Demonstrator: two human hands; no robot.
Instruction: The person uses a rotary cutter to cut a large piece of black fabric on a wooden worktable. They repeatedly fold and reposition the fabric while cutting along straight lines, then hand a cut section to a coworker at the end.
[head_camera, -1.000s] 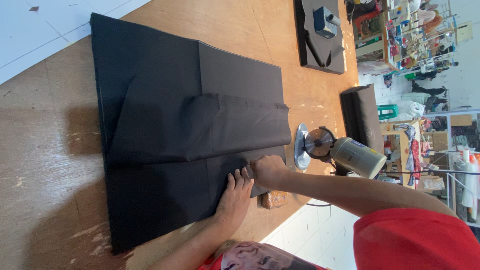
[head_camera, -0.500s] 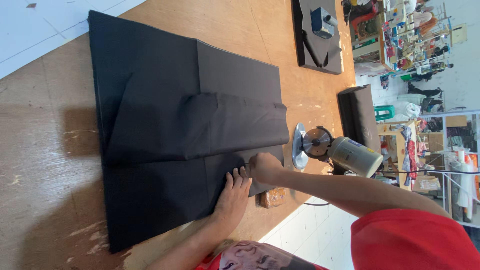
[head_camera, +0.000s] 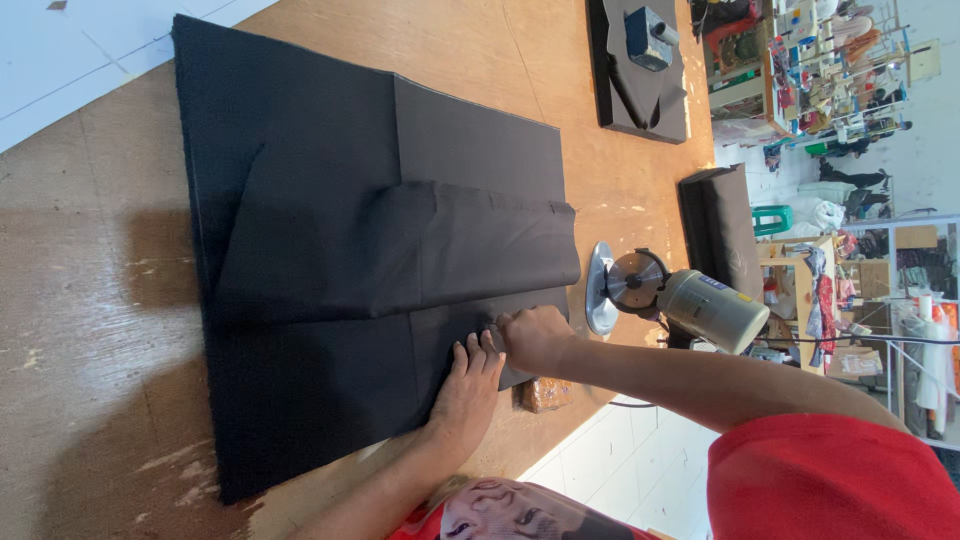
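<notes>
- The step in hand looks like squaring up the stacked black cloth (head_camera: 330, 250) along its lower-right edge, beside the round-blade cutting machine (head_camera: 680, 300).
- The left hand (head_camera: 470, 385) lies flat at lower centre, its fingers (head_camera: 478, 352) released and spread, pressing the cloth onto the wooden surface (head_camera: 90, 330).
- The right hand (head_camera: 535, 335), just right of it and touching it, is clenched; it seems to pinch the cloth's edge, though the grip itself is hidden.
- The cloth fills the centre-left, with a folded layer across its middle.
- Any next move calls for a steady left palm, so the layers do not slip.
</notes>
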